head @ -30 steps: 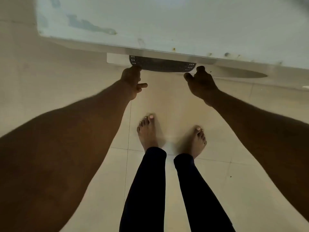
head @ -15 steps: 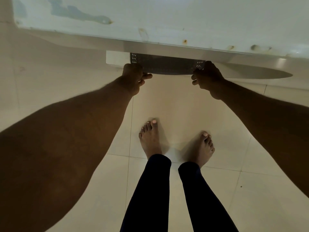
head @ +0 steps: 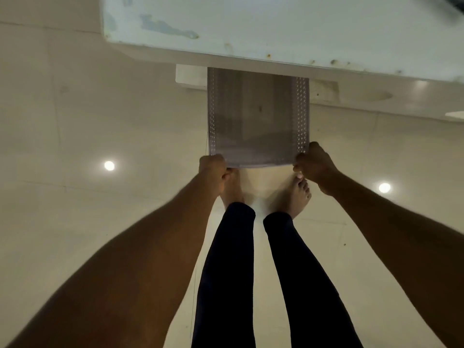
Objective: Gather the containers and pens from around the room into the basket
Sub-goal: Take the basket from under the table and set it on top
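We see one task thing, the basket [head: 256,119]: a grey, see-through plastic basket with rows of small round holes running down its left and right walls. It sticks out from beneath the near edge of the white tabletop [head: 276,28], its far end hidden under that edge, its near rim toward us above the floor. Our left hand [head: 213,170] grips the near left corner and our right hand [head: 315,163] the near right corner. Nothing shows inside it.
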